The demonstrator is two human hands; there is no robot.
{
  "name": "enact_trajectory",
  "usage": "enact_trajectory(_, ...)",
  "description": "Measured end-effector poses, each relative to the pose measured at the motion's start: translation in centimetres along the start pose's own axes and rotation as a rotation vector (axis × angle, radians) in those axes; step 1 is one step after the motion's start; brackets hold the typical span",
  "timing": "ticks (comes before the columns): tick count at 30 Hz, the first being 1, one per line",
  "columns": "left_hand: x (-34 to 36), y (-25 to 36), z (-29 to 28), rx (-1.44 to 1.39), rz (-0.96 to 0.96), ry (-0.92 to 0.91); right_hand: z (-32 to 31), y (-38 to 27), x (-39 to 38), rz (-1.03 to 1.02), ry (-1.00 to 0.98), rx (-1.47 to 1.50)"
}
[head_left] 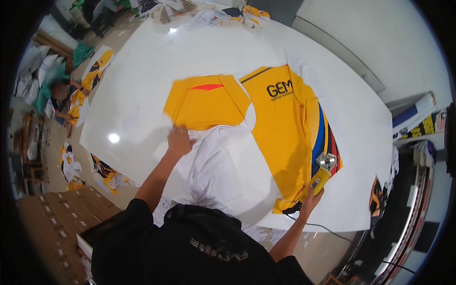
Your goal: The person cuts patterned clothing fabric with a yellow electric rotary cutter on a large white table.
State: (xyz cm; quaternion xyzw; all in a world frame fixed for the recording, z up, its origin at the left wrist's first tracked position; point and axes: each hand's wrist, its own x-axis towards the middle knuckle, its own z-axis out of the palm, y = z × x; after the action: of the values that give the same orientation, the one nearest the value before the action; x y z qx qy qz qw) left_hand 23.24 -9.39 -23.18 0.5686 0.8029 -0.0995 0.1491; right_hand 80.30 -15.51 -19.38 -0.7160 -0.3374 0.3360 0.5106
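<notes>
My right hand (311,199) is wrapped round the yellow body of an electric rotary fabric cutter (319,176). Its round metal head lies over the striped right edge of a large yellow jersey panel (285,128), which has dark lettering near its top. A cord trails from the cutter toward the lower right. My left hand (180,141), thumb apart from the fingers, is at the lower left edge of a smaller yellow fabric piece (209,107) with a red patch. White cloth (209,166) hangs from that piece toward my body. The smaller piece's left edge is blurred.
The fabrics lie on a big white table (142,71). More cloth is heaped at its far end (228,18). Another person (64,92) is at the left among yellow pieces. Cardboard boxes (61,223) stand at the lower left, a rack (403,204) at the right.
</notes>
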Motion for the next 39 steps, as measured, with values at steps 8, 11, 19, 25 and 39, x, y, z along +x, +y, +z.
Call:
enact_trajectory(8,-4.3,2.7,-3.6,-0.144,0.099,-0.013,7.6,-3.2,-13.4,0.082,-0.208,-0.434)
enact_trajectory(11,-2.7,3.7,-2.2,-0.108,0.243,0.024,11.5,-3.8,-16.8,-0.137,-0.297,-0.597)
enact_trajectory(19,-0.4,0.3,-0.6,-0.219,0.305,-0.178,20.7,-5.3,-21.4,-0.140,-0.271,-0.623)
enact_trajectory(25,0.0,-0.4,-0.5,-0.191,0.343,-0.191,26.8,-6.3,-18.7,-0.107,-0.183,-0.690)
enact_trajectory(39,0.5,-0.8,-0.6,-0.162,0.361,-0.203,30.0,-7.5,-15.3,-0.045,-0.145,-0.752)
